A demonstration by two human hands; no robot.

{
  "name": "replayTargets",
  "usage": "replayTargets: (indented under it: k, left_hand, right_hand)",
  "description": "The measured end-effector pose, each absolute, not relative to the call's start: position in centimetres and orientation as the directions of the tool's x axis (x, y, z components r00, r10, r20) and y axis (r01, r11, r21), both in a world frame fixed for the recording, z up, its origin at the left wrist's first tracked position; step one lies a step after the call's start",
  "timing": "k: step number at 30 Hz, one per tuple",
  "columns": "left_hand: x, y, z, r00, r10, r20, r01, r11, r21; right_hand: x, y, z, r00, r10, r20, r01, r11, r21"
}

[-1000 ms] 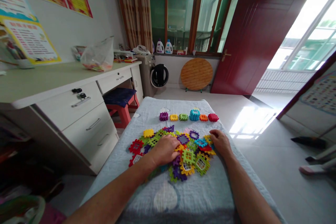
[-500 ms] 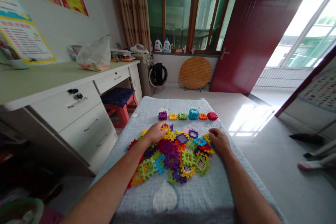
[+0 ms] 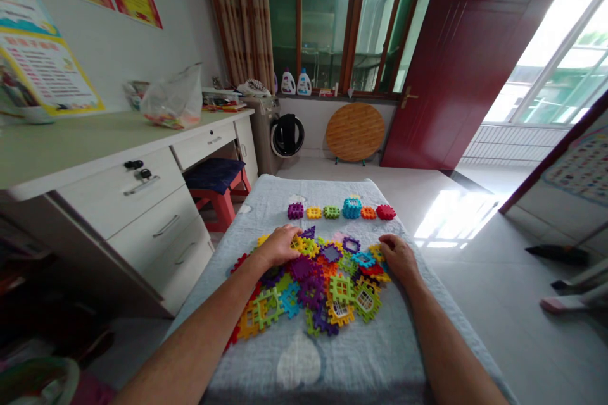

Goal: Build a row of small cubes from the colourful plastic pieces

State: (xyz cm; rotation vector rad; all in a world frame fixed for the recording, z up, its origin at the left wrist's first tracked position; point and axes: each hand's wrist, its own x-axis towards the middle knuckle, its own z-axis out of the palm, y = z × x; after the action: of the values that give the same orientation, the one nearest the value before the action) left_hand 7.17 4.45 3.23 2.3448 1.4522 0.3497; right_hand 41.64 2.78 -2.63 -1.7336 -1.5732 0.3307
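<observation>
A heap of colourful interlocking plastic building tiles, with a purple tile in the middle, spreads over the cloth-covered table. My left hand lies over the heap's back left part, its fingers closed at a yellow tile; the palm hides what is beneath. At the right edge, my right hand rests with loosely curved fingers beside another yellow tile, seemingly holding nothing. Behind the heap stands a row of joined blocks, among them a purple block, a taller blue block and a red block.
To the left is a white desk with a plastic bag on it and a red stool beside it. A washing machine and a round wooden tabletop stand beyond the table. A dark red door is at the right.
My left hand has dropped slightly and shifted a little left, lower over the yellow tiles. My right hand stays at the heap's right edge. The row of blocks looks the same.
</observation>
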Motion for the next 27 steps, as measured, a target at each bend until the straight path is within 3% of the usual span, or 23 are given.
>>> replayTargets:
  k: [8,17,27]
  left_hand:
    - [3.8,5.1,4.7,0.399,0.904,0.152,0.761,-0.419,0.496]
    - [-2.2,6.4,3.3,0.283,0.958,-0.043,0.832,-0.223,0.509]
    - [1.0,6.2,5.3,0.323,0.921,-0.218,0.928,-0.263,0.263]
  right_hand:
    - [41.7,2.8,-2.7,0.201,0.935,0.293,0.744,0.049,-0.666]
    - [41.7,2.8,-2.6,0.197,0.938,0.285,0.753,0.041,-0.657]
    - [41.8,2.9,-2.9,0.201,0.937,0.285,0.741,0.045,-0.67]
